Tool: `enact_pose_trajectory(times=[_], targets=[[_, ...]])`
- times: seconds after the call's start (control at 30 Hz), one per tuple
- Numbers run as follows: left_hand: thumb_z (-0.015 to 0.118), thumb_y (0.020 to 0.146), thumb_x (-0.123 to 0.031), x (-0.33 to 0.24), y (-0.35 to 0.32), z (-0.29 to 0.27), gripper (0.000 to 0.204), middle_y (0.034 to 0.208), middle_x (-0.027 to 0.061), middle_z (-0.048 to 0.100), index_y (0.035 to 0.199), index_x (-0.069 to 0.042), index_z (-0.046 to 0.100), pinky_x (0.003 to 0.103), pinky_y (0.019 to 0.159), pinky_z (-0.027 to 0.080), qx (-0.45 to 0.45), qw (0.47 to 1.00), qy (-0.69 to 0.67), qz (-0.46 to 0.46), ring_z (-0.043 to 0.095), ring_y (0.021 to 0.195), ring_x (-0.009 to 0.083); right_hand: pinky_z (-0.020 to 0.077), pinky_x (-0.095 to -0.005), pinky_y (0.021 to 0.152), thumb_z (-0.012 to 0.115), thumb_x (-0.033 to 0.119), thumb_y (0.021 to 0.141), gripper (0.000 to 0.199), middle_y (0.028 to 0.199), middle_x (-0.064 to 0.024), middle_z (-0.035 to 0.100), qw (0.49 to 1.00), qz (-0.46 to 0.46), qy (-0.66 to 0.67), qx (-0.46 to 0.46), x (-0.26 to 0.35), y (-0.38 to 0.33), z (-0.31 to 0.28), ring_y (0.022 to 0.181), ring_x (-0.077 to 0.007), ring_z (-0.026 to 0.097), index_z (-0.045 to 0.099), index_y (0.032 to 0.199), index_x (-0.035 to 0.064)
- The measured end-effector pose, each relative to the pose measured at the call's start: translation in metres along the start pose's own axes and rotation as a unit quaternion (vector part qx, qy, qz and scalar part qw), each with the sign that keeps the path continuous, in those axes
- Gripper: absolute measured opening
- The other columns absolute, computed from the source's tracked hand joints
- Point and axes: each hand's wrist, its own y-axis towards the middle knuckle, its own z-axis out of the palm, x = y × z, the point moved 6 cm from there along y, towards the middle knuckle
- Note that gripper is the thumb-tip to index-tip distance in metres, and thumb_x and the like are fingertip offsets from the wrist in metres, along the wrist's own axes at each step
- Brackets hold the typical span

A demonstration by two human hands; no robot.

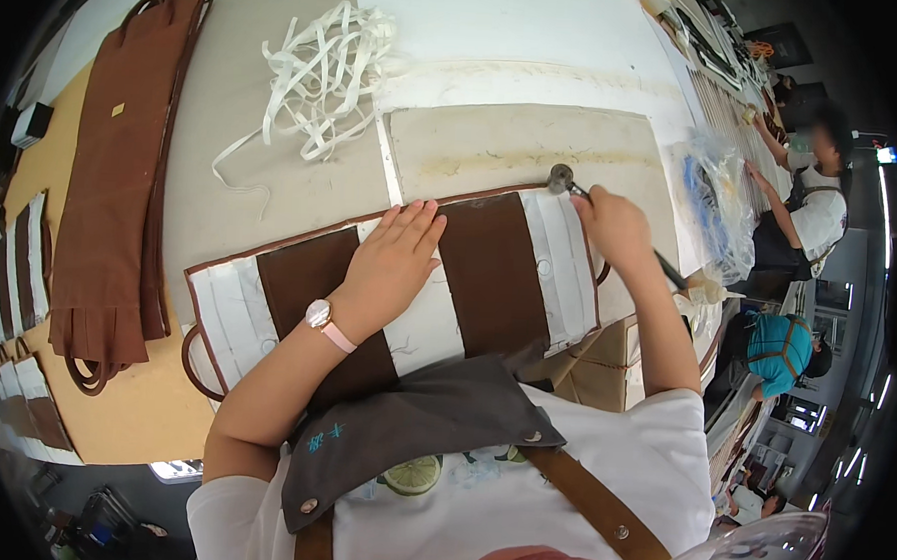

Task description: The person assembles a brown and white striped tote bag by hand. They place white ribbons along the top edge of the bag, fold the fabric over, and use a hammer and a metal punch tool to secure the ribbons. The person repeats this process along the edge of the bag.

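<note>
Across the table before me lies a brown and white bag piece [494, 272], with dark brown bands, pale lining strips and a brown loop handle at each end. My left hand [394, 268] rests flat on its middle, fingers stretched toward the far edge. In my right hand [616, 227] is a hammer [561, 178] with a round metal head, its dark handle running back past my wrist. The hammer head is over the piece's far right corner; whether it touches the edge I cannot tell.
A tangled heap of white tape [328, 70] lies beyond the piece. Stacked brown bag pieces [112, 195] lie left, with more striped pieces [19, 261] past them. Right of my hammer are a clear plastic bag [717, 207] and a nozzled bottle [706, 291]. Co-workers [817, 206] stand further right.
</note>
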Motion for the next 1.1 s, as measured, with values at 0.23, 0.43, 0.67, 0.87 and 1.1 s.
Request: enact_pose_trajectory(times=[0.23,0.43,0.67,0.87,1.1], targets=[[0.069,0.088,-0.021,-0.003,-0.009,-0.008,0.056,0.146,0.0168,0.047,0.138,-0.003,0.051,0.042,0.116,0.031,0.028,1.000,-0.006,-0.002,0.042,0.138,0.0300,0.0487,-0.0511,0.063,0.048,0.039,0.102,0.040,0.071,-0.0229,0.063,0.998,-0.003,0.063,0.028,0.038,-0.006,0.037,0.070,-0.0423,0.063,0.056,0.091,0.0008],[0.072,0.085,-0.021,0.013,-0.068,-0.051,0.056,0.147,0.0173,0.046,0.136,-0.005,0.054,0.046,0.117,0.029,0.077,0.994,0.004,-0.081,0.038,0.141,0.0316,0.0459,-0.0503,0.064,0.049,0.040,0.102,0.045,0.072,-0.0220,0.061,0.981,-0.034,0.191,-0.031,0.056,0.002,-0.041,0.072,-0.0411,0.062,0.055,0.082,0.0005],[0.075,0.081,-0.016,0.032,-0.099,-0.088,0.061,0.149,0.0159,0.044,0.137,-0.008,0.054,0.049,0.117,0.028,0.077,0.989,0.015,-0.125,0.037,0.141,0.0338,0.0477,-0.0502,0.066,0.044,0.040,0.104,0.042,0.073,-0.0224,0.062,0.988,-0.087,0.104,0.067,0.121,-0.004,0.020,0.072,-0.0430,0.062,0.057,0.091,0.0016],[0.074,0.082,-0.017,0.057,-0.127,-0.092,0.058,0.146,0.0141,0.048,0.137,-0.009,0.055,0.050,0.117,0.029,0.068,0.980,0.026,-0.184,0.039,0.140,0.0348,0.0498,-0.0485,0.060,0.048,0.039,0.102,0.042,0.070,-0.0197,0.064,0.981,-0.072,0.180,-0.020,0.125,-0.001,-0.049,0.064,-0.0410,0.063,0.055,0.085,0.0011],[0.073,0.084,-0.019,0.060,-0.124,-0.091,0.053,0.142,0.0142,0.053,0.134,-0.009,0.057,0.050,0.115,0.031,0.049,0.986,0.023,-0.160,0.044,0.136,0.0334,0.0502,-0.0459,0.067,0.051,0.040,0.100,0.043,0.076,-0.0207,0.066,0.990,-0.103,0.091,0.039,0.121,-0.007,-0.009,0.075,-0.0396,0.065,0.054,0.082,0.0010]])
